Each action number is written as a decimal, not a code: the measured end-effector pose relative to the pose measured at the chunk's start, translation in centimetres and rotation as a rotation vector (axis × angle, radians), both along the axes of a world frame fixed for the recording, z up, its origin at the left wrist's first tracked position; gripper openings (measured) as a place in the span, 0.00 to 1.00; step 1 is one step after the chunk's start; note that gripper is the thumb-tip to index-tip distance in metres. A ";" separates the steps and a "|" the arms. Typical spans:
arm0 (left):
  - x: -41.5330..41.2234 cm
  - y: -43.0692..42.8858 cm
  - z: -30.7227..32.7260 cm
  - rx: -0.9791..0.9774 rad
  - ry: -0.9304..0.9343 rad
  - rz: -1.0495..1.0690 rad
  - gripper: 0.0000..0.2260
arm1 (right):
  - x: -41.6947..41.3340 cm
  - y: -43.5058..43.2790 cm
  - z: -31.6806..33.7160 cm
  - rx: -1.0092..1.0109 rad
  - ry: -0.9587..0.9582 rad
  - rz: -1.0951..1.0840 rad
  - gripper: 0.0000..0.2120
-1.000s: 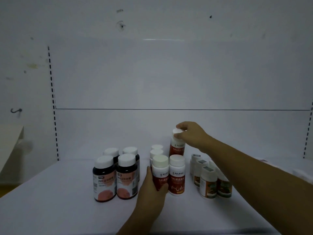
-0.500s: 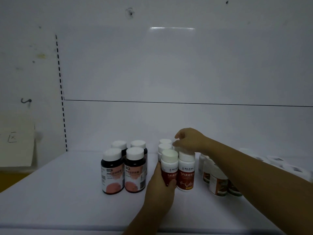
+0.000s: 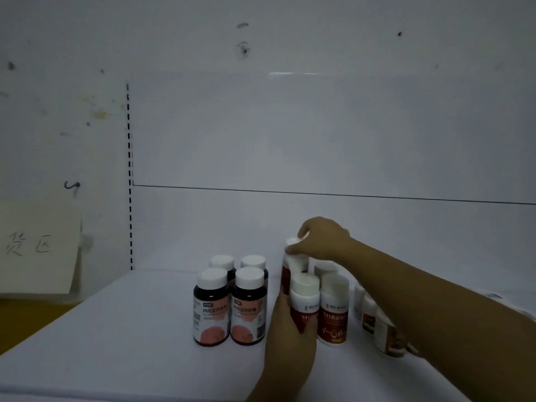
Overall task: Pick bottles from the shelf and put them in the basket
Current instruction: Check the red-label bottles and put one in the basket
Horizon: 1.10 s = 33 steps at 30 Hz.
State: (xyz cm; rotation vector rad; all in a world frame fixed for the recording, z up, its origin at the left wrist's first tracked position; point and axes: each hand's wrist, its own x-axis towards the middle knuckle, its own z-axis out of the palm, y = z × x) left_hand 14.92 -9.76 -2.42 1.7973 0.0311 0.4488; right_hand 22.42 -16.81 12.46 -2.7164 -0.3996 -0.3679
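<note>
The rear red-labelled bottle [image 3: 292,266] sits mid-shelf with its white cap above its neighbours; the right hand [image 3: 322,239] pinches that cap from above. Whether its base touches the shelf [image 3: 116,343] is hidden. Just nearer, the left hand [image 3: 290,323] wraps round the front red-labelled bottle [image 3: 305,303], which stands upright. Four dark bottles [image 3: 213,309] stand to the left and small white bottles [image 3: 383,335] to the right. A paper sign [image 3: 37,248] hangs far left.

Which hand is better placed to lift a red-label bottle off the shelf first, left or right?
Right, probably. The right hand pinches the cap of a rear red-label bottle that stands higher than its neighbours. The left hand grips a front red-label bottle that looks seated on the shelf.
</note>
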 end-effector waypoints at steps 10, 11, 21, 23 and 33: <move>-6.7 -0.7 4.5 -0.441 -0.307 -0.010 0.20 | -6.5 -4.1 4.8 0.662 -0.037 0.247 0.18; -7.1 -0.6 5.2 -0.550 -0.279 -0.097 0.20 | -7.4 -4.6 4.9 0.666 0.015 0.278 0.18; -9.8 -4.0 4.9 -0.596 -0.008 -0.571 0.17 | -15.7 -10.4 0.8 0.401 0.232 0.155 0.19; -10.3 -5.6 3.8 -0.570 0.058 -0.620 0.21 | -17.3 -12.3 -0.5 0.423 0.245 0.082 0.19; -15.2 -17.8 -4.2 -0.561 0.480 -0.965 0.22 | -27.4 -25.3 -9.0 0.600 0.328 -0.337 0.17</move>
